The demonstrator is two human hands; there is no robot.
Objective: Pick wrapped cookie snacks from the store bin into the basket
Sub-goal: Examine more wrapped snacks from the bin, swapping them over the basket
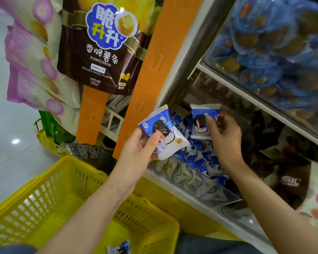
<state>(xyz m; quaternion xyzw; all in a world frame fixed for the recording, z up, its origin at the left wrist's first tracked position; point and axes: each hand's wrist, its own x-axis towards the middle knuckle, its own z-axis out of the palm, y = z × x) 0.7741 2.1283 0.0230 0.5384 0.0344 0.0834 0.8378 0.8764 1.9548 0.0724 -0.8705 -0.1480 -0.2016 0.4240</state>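
Each of the 2 hands grips 1 cookie pack: left hand point(139, 143) holds a pack point(163, 131) clear of the bin point(200, 187), ready for the basket point(66, 182); right hand point(226, 136) pinches another pack point(203, 120) above the pile.

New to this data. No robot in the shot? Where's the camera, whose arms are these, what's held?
There is no robot here. A person works with bare hands, and the single picture comes from a wide-angle camera on their head, looking forward and down. That is why both arms enter from the bottom.

The left hand grips a cookie pack, held up at the left end of the clear bin. The right hand pinches a second pack above the pile of blue packs in that bin.

At lower left is the yellow basket, with one pack apparently already inside. The chip bag hanging above is just other store stock.
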